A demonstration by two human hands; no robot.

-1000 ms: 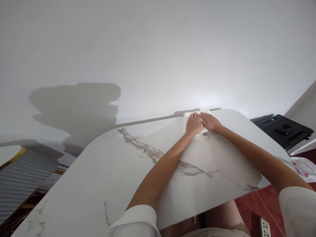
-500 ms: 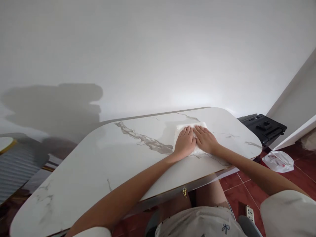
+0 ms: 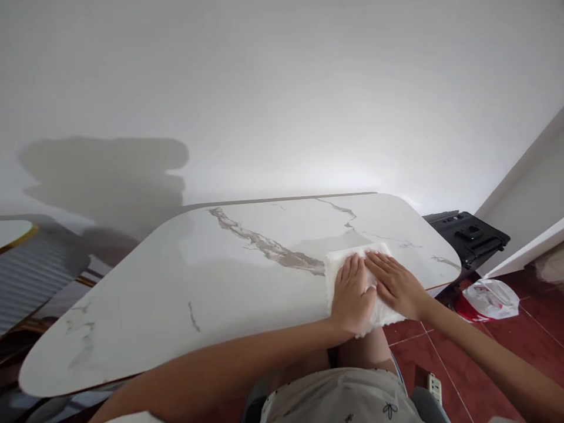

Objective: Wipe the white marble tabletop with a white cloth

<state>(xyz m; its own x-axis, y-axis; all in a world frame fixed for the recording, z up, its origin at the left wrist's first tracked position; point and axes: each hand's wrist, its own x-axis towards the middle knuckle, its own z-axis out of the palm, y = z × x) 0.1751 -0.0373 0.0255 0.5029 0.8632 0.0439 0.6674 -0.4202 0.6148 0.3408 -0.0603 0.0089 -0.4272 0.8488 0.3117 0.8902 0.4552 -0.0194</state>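
A white fluffy cloth (image 3: 335,294) lies on the marble-patterned white tabletop (image 3: 247,294), at its front edge right of centre, with its near part hanging over the edge. My left hand (image 3: 352,294) rests flat on the cloth, fingers stretched out toward the far side. Just beside it, my right hand (image 3: 394,285) also presses flat on the cloth, its fingers pointing up and left. The fingertips of both hands almost meet near the cloth's far side. Neither hand is wrapped around anything.
A plain wall (image 3: 282,106) stands behind the table. To the right are a black case (image 3: 473,235), a white plastic bag (image 3: 491,298) and a power strip (image 3: 434,388) on the red tiled floor (image 3: 409,352). A ribbed grey cabinet (image 3: 35,282) with a gold-edged top stands at the left.
Both hands have slid the cloth toward me and slightly right, from the middle of the tabletop to its front edge. The view has shifted a little.
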